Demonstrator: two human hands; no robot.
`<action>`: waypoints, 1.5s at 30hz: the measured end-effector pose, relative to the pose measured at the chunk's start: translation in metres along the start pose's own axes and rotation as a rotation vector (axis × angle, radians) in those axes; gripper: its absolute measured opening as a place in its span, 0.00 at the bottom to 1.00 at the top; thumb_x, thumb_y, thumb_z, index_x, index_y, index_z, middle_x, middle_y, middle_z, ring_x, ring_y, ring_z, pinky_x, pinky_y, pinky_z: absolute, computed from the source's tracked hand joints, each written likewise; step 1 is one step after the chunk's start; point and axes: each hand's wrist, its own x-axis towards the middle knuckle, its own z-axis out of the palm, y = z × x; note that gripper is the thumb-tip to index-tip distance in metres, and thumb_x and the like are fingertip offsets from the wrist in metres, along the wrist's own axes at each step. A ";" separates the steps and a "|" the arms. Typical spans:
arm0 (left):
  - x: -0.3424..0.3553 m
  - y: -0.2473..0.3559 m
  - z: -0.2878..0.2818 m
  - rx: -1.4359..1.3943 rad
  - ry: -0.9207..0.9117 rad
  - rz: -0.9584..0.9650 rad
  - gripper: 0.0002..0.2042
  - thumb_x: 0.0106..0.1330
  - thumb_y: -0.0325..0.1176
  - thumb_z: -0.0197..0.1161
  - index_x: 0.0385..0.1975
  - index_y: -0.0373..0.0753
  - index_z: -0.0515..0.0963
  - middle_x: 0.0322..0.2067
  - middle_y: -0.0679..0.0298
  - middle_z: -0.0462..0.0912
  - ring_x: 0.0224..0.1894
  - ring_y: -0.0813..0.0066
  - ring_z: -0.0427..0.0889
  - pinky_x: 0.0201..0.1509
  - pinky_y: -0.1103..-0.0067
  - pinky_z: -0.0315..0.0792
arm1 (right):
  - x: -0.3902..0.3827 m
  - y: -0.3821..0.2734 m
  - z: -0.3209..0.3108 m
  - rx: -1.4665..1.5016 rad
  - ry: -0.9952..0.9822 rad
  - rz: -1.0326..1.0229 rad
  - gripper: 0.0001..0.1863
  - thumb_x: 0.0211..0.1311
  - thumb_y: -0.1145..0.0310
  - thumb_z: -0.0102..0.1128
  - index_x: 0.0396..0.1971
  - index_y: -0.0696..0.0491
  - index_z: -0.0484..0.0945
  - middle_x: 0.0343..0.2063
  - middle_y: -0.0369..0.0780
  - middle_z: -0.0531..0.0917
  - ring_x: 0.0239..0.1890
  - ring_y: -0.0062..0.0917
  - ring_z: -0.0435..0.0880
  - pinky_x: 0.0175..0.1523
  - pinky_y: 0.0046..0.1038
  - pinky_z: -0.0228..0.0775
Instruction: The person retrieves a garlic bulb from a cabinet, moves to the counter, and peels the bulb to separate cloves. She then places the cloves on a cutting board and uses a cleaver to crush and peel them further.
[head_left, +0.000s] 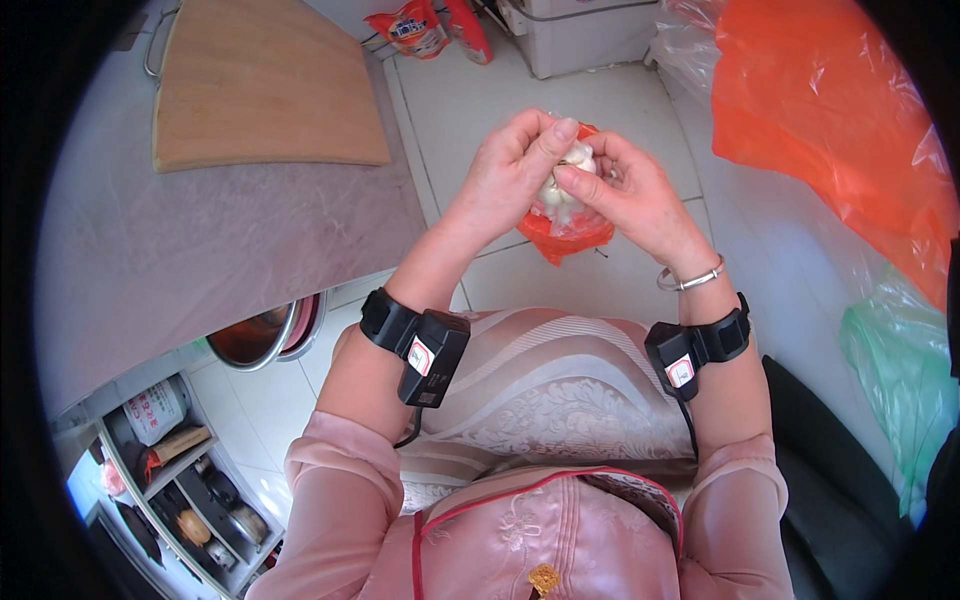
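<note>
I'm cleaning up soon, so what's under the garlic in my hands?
A red bag shows below the garlic, with floor tiles around it. The garlic, left hand and right hand cover part of the bag; anything there is hidden.

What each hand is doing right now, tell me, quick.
Left hand: closed, holding the white garlic bulb.
Right hand: closed on the same bulb, thumb pressed against it.

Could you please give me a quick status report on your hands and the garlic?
Left hand and right hand both gripping garlic bulb. Bulb partly covered by fingers. Orange bag close beneath; whether it touches the bulb, unclear.
</note>
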 end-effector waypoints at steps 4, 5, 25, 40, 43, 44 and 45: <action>0.000 -0.001 0.004 -0.125 0.133 -0.054 0.23 0.72 0.53 0.44 0.34 0.38 0.75 0.29 0.69 0.76 0.30 0.85 0.72 0.32 0.83 0.68 | -0.001 0.003 0.006 0.095 0.009 0.144 0.19 0.61 0.59 0.64 0.39 0.60 0.73 0.28 0.38 0.81 0.30 0.16 0.79 0.36 0.20 0.75; -0.001 -0.002 0.005 -0.149 0.195 -0.078 0.23 0.72 0.54 0.44 0.34 0.38 0.75 0.28 0.69 0.76 0.30 0.85 0.72 0.32 0.84 0.68 | -0.002 0.005 0.011 0.111 0.067 0.137 0.19 0.61 0.58 0.64 0.39 0.60 0.73 0.28 0.38 0.81 0.30 0.16 0.80 0.35 0.20 0.75; -0.002 -0.015 0.006 0.006 0.259 -0.130 0.20 0.68 0.45 0.50 0.31 0.29 0.78 0.24 0.57 0.80 0.28 0.73 0.77 0.36 0.76 0.71 | -0.007 0.005 0.012 -0.387 -0.019 -0.247 0.17 0.65 0.65 0.51 0.46 0.62 0.69 0.34 0.48 0.79 0.35 0.37 0.79 0.42 0.33 0.70; 0.001 -0.017 0.016 0.325 0.272 -0.048 0.18 0.68 0.44 0.51 0.32 0.31 0.78 0.21 0.60 0.76 0.28 0.72 0.74 0.33 0.75 0.69 | -0.011 0.009 0.019 -0.497 0.099 -0.120 0.20 0.58 0.68 0.49 0.47 0.65 0.68 0.34 0.56 0.78 0.38 0.49 0.79 0.43 0.42 0.70; -0.001 -0.018 0.019 0.362 0.294 -0.089 0.19 0.66 0.45 0.52 0.34 0.31 0.78 0.26 0.49 0.81 0.32 0.53 0.81 0.38 0.68 0.73 | -0.011 0.017 0.022 -0.478 0.131 -0.136 0.16 0.58 0.69 0.49 0.42 0.64 0.69 0.28 0.56 0.78 0.35 0.50 0.78 0.40 0.42 0.69; -0.001 -0.019 0.020 0.306 0.302 -0.104 0.19 0.65 0.45 0.52 0.32 0.31 0.78 0.25 0.50 0.80 0.31 0.55 0.81 0.37 0.68 0.73 | -0.010 0.019 0.023 -0.487 0.147 -0.156 0.16 0.58 0.69 0.49 0.41 0.64 0.69 0.27 0.56 0.78 0.34 0.49 0.78 0.40 0.42 0.69; -0.001 -0.021 0.021 0.250 0.308 -0.118 0.19 0.65 0.45 0.52 0.31 0.31 0.78 0.23 0.50 0.80 0.29 0.57 0.81 0.36 0.68 0.72 | -0.009 0.021 0.024 -0.496 0.163 -0.177 0.15 0.58 0.69 0.49 0.40 0.64 0.68 0.26 0.56 0.78 0.34 0.49 0.78 0.39 0.42 0.69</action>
